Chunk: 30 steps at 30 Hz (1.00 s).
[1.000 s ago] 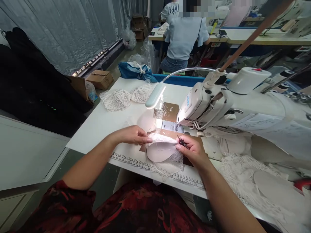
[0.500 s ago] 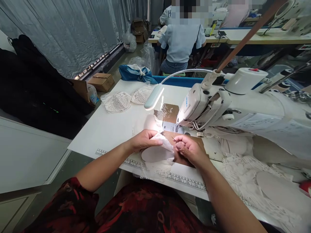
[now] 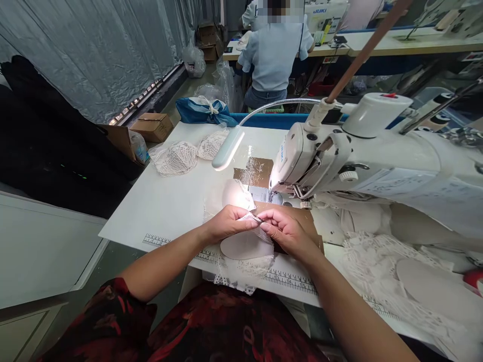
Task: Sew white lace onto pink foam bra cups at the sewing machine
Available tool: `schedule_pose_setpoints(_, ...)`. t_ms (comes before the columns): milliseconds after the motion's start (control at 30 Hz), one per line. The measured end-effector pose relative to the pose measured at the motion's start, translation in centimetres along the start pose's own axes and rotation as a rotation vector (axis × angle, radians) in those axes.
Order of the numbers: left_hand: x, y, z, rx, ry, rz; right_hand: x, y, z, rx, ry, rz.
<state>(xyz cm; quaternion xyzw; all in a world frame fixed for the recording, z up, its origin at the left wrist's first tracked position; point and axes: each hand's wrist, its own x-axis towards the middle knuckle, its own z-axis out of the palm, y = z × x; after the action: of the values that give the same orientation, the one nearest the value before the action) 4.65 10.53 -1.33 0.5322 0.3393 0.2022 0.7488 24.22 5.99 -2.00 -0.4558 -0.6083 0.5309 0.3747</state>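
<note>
My left hand (image 3: 229, 222) is closed on the edge of a white lace bra piece, thumb on top. Its smooth padded cup (image 3: 247, 245) rests at the table's front edge, with lace hanging over. My right hand (image 3: 284, 229) pinches a small pointed metal tool (image 3: 257, 218), kind unclear, whose tip meets the fabric at my left fingertips. A second padded cup (image 3: 234, 193) lies lit just beyond my left hand, close to the needle area of the white sewing machine (image 3: 289, 158).
Lace cups (image 3: 175, 158) lie at the table's far left. A lamp (image 3: 228, 148) on a bendy neck hangs over the work. Heaped white lace (image 3: 381, 256) covers the right side. A co-worker (image 3: 273, 58) sits ahead, and cardboard boxes (image 3: 152, 127) stand on the floor.
My right hand has moved left with the metal tool, bringing its tip to the fabric at my left fingers. The whole view has shifted slightly.
</note>
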Motion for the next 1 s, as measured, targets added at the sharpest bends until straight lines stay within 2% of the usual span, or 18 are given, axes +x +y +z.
schedule_pose_setpoints(300,-0.2,0.1,0.1,-0.010,0.005,-0.025,0.2,0.2,0.3,-0.057,0.096,0.025)
schedule_pose_setpoints(433,0.1,-0.2,-0.1,0.042,-0.055,0.065,0.1,0.5,0.8,0.126,0.113,0.085)
schedule_pose_setpoints(500,0.2,-0.4,-0.6,0.146,-0.036,0.133,0.1,0.3,0.9,0.107,0.092,0.122)
schedule_pose_setpoints(600,-0.1,-0.2,-2.3,0.389,0.137,0.151,0.0,0.0,0.9,-0.099,0.151,0.145)
schedule_pose_setpoints(700,-1.0,1.0,-4.3,0.606,0.314,0.126,-0.1,0.0,0.3,-0.293,0.219,0.136)
schedule_pose_setpoints(833,-1.0,3.5,-5.9,0.883,0.495,0.243,-0.1,0.6,-0.4,-0.580,0.309,0.077)
schedule_pose_setpoints(933,1.2,4.5,-6.3,1.044,0.505,0.314,-0.3,0.8,-0.2,-0.787,0.388,-0.118)
schedule_pose_setpoints(1000,3.5,4.5,-6.4,1.122,0.417,0.361,-0.5,0.8,0.2,-0.872,0.299,-0.291)
